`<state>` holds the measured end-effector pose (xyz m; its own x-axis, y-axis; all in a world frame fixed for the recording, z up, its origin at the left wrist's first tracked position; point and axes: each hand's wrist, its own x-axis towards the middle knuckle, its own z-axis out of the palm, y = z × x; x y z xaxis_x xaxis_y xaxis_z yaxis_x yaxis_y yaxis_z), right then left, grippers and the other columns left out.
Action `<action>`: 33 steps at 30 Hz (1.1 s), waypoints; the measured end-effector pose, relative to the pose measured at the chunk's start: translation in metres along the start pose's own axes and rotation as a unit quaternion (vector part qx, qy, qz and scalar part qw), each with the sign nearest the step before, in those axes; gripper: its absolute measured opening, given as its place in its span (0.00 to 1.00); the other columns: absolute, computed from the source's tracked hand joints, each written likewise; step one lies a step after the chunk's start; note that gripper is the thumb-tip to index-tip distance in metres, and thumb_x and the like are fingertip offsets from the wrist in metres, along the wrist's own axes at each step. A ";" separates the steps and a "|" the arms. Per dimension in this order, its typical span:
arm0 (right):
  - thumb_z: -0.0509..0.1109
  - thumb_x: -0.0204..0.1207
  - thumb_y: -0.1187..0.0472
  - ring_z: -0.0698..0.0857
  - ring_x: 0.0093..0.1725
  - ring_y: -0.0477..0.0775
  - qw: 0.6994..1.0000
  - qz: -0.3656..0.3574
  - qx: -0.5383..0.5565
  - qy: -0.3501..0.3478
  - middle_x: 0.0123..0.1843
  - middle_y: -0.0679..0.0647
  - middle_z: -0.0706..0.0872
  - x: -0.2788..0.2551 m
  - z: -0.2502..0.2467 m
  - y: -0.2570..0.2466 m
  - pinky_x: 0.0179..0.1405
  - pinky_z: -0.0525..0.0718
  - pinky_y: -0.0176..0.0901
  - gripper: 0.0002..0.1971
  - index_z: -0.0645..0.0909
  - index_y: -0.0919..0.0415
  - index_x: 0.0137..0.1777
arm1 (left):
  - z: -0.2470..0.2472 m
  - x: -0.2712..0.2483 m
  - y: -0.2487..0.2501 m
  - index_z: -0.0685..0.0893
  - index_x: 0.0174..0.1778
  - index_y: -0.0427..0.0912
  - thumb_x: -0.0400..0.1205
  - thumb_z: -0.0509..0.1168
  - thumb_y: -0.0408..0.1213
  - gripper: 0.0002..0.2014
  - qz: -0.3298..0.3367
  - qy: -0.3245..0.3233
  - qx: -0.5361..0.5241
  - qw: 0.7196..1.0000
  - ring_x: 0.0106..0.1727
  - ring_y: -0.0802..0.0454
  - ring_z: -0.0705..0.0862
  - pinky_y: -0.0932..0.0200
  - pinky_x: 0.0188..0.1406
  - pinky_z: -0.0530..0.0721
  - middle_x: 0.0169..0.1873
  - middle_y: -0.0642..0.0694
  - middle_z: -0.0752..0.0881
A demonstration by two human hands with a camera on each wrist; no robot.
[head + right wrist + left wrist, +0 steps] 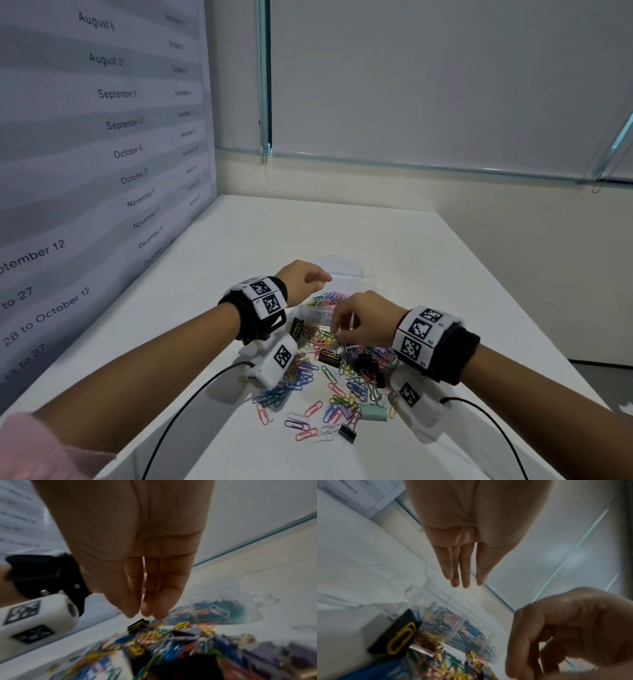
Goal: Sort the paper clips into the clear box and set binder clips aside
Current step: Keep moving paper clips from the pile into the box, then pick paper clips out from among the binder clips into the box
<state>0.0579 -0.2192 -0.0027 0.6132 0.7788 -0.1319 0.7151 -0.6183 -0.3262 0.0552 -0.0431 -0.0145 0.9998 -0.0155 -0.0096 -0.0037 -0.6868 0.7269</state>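
Observation:
A clear box [308,313] with coloured paper clips inside stands just past a mixed pile of paper clips [308,373] on the white table. My left hand [320,278] hovers over the box [458,626], fingers straight and holding nothing [464,584]. My right hand [337,334] points down at the pile's far edge with its fingertips [147,613] drawn close together. Blur hides whether they pinch a clip. Black binder clips [329,358] lie in the pile, one with a yellow paper clip on it [397,632]. A mint binder clip [373,411] lies nearer me.
A wall poster of dates [102,154] runs along the table's left side. Two black cables [191,394] trail from the wrist cameras toward me. Another black binder clip [346,432] lies at the pile's near end. Bare table [342,226] stretches beyond the box.

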 end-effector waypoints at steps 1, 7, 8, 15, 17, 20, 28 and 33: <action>0.72 0.72 0.61 0.78 0.35 0.41 1.000 -0.013 -0.006 -0.020 0.45 0.53 0.88 -0.002 0.004 -0.004 0.34 0.73 0.27 0.08 0.87 0.57 0.50 | -0.002 -0.005 -0.001 0.84 0.60 0.37 0.82 0.62 0.28 0.13 0.007 -0.005 0.009 1.000 0.63 0.45 0.83 0.50 0.69 0.78 0.60 0.40 0.86; 0.79 0.65 0.55 0.80 0.48 0.50 0.989 -0.037 -0.081 -0.116 0.55 0.54 0.86 -0.013 0.027 -0.017 0.42 0.77 0.34 0.21 0.84 0.56 0.59 | -0.010 -0.055 -0.008 0.83 0.58 0.49 0.72 0.75 0.37 0.18 0.005 -0.183 0.116 0.976 0.41 0.57 0.81 0.64 0.43 0.83 0.39 0.58 0.82; 0.79 0.65 0.52 0.80 0.52 0.53 0.987 -0.031 -0.106 -0.117 0.59 0.54 0.84 -0.013 0.029 -0.017 0.48 0.77 0.38 0.26 0.81 0.56 0.63 | -0.010 -0.064 -0.009 0.80 0.61 0.52 0.69 0.78 0.40 0.24 -0.007 -0.214 0.146 0.966 0.42 0.58 0.80 0.68 0.40 0.80 0.43 0.58 0.81; 0.81 0.61 0.45 0.79 0.59 0.57 0.986 -0.010 -0.103 -0.130 0.61 0.55 0.79 -0.008 0.033 -0.020 0.52 0.77 0.43 0.37 0.74 0.58 0.69 | -0.005 -0.093 -0.025 0.58 0.77 0.54 0.62 0.81 0.51 0.51 0.024 -0.282 0.300 0.911 0.68 0.53 0.70 0.56 0.73 0.71 0.65 0.51 0.66; 0.81 0.61 0.45 0.78 0.59 0.56 0.985 -0.010 -0.102 -0.136 0.62 0.54 0.79 -0.008 0.034 -0.023 0.53 0.77 0.43 0.37 0.75 0.56 0.69 | -0.001 -0.093 -0.028 0.58 0.77 0.53 0.63 0.79 0.53 0.50 0.023 -0.265 0.302 0.915 0.66 0.53 0.70 0.58 0.70 0.72 0.66 0.51 0.65; 0.81 0.62 0.49 0.80 0.54 0.53 0.990 -0.016 -0.073 -0.119 0.58 0.53 0.83 -0.009 0.037 -0.026 0.52 0.80 0.43 0.28 0.81 0.56 0.62 | 0.006 -0.090 -0.026 0.65 0.74 0.50 0.67 0.77 0.51 0.41 0.027 -0.234 0.287 0.929 0.57 0.55 0.71 0.65 0.60 0.72 0.65 0.50 0.67; 0.70 0.69 0.68 0.87 0.43 0.53 0.994 -0.037 -0.038 -0.094 0.45 0.56 0.91 -0.015 0.038 -0.023 0.41 0.78 0.36 0.08 0.89 0.62 0.44 | 0.018 -0.081 -0.012 0.81 0.61 0.45 0.77 0.68 0.41 0.16 0.070 -0.192 0.329 0.922 0.57 0.45 0.81 0.55 0.56 0.79 0.55 0.44 0.84; 0.68 0.68 0.70 0.81 0.36 0.45 0.995 -0.039 -0.023 -0.092 0.44 0.56 0.91 -0.015 0.032 -0.018 0.37 0.78 0.33 0.10 0.89 0.62 0.45 | 0.014 -0.075 -0.013 0.85 0.56 0.43 0.80 0.65 0.41 0.11 0.082 -0.172 0.299 0.935 0.52 0.50 0.84 0.63 0.48 0.76 0.53 0.46 0.88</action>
<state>0.0248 -0.2161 -0.0246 0.4870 0.8276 -0.2791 0.7747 -0.5568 -0.2995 -0.0203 -0.0431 -0.0332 0.9207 -0.3182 -0.2260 -0.2685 -0.9366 0.2250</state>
